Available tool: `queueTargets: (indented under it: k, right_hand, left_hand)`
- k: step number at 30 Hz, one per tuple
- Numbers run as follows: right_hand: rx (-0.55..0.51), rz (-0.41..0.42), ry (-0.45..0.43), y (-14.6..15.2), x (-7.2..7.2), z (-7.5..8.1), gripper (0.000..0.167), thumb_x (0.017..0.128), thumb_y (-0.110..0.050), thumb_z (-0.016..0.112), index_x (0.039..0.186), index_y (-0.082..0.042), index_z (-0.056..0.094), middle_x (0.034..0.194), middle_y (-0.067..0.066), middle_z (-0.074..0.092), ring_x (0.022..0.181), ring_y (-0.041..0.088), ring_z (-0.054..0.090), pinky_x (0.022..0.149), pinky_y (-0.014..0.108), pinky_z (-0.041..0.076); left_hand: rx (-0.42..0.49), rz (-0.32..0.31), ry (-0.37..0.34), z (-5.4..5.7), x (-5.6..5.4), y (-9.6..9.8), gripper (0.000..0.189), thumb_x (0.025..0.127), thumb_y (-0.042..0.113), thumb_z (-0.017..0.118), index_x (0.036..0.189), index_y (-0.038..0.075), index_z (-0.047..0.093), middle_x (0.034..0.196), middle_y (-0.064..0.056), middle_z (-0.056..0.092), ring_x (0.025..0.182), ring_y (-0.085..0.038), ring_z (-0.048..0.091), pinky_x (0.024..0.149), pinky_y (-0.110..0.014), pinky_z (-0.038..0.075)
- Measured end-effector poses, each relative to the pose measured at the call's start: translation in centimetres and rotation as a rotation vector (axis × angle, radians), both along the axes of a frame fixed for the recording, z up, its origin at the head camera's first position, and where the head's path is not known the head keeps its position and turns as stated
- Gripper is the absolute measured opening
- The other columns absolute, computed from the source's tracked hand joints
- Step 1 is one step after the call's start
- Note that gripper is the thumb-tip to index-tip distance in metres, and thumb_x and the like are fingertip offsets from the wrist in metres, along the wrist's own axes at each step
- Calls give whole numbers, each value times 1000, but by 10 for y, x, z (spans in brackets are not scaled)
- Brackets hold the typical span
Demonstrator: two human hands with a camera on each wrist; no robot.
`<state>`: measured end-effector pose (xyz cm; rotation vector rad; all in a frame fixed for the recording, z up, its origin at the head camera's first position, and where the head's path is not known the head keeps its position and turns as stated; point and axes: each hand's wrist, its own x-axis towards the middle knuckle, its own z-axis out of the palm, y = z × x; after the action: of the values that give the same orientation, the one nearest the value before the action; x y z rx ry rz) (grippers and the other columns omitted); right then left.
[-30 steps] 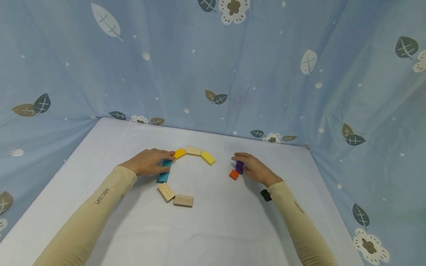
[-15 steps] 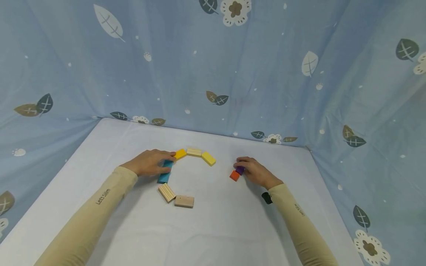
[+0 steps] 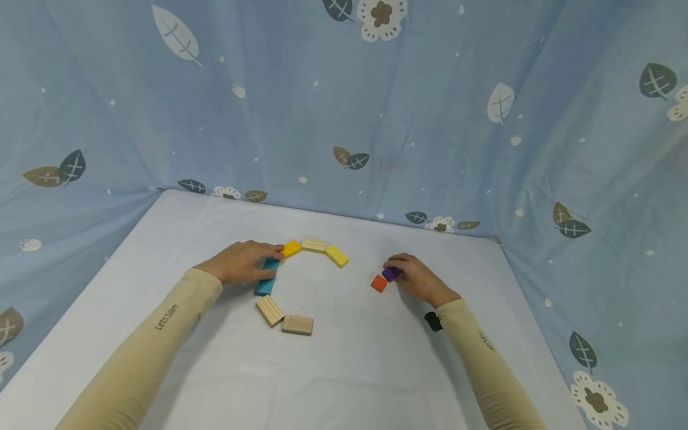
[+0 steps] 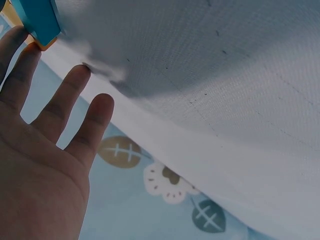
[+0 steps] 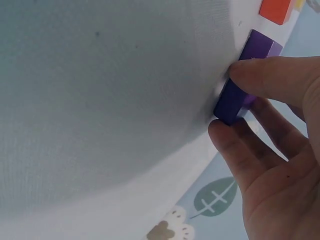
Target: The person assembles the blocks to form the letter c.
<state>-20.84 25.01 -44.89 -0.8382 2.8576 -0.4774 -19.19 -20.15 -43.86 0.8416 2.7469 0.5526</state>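
Note:
My left hand (image 3: 242, 263) rests at the blue block (image 3: 265, 286) in the head view. Its fingers are spread and fairly straight, and fingertips touch the block (image 4: 40, 20) in the left wrist view; the thumb is out of that frame. An orange-yellow block (image 3: 291, 248) lies by the blue block's far end. My right hand (image 3: 419, 280) pinches a purple block (image 5: 235, 95) between thumb and fingers, low at the table. Just left of the purple block lies a red-orange block (image 3: 378, 283), which shows at the top of the right wrist view.
A plain wooden block (image 3: 313, 245) and a yellow block (image 3: 337, 256) continue a curve from the orange-yellow one. Nearer are a striped wooden block (image 3: 269, 311) and a plain wooden block (image 3: 298, 325). The white-covered table (image 3: 344, 370) meets a patterned blue curtain (image 3: 301, 119) behind.
My right hand has shifted slightly right and nearer, turning the purple block so it slants away from the red-orange one. The left hand has stayed at the blue block.

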Motion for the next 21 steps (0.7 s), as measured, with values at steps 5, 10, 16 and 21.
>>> queueTargets:
  k: [5,10,16,21]
  right_hand:
    - [-33,-3,23,3,1,0,44,90,8,69,133,-3,65,135,19,58,126,36,55,107,50,47]
    - [-77,-12,36,5,4,3,44,90,8,70,132,-2,65,133,18,59,125,37,56,106,51,48]
    - [-89,-20,76,8,7,5,45,89,7,72,132,-5,65,132,16,60,125,35,56,107,50,47]
    - [-111,5,135,7,12,12,48,88,8,73,133,-5,64,133,15,59,125,34,56,106,49,47]
  left_hand:
    - [0,7,-8,-1,0,0,49,97,31,69,142,14,61,157,-6,45,139,-39,44,113,-61,35]
    - [13,4,-9,-1,0,-1,49,97,30,69,142,14,61,157,-5,44,139,-39,44,113,-61,34]
    - [20,2,-3,0,0,-1,48,97,30,69,141,13,62,156,-6,45,139,-39,45,113,-60,34]
    - [19,-2,4,-2,-1,-2,49,97,30,70,141,13,62,156,-6,46,139,-39,45,113,-60,34]
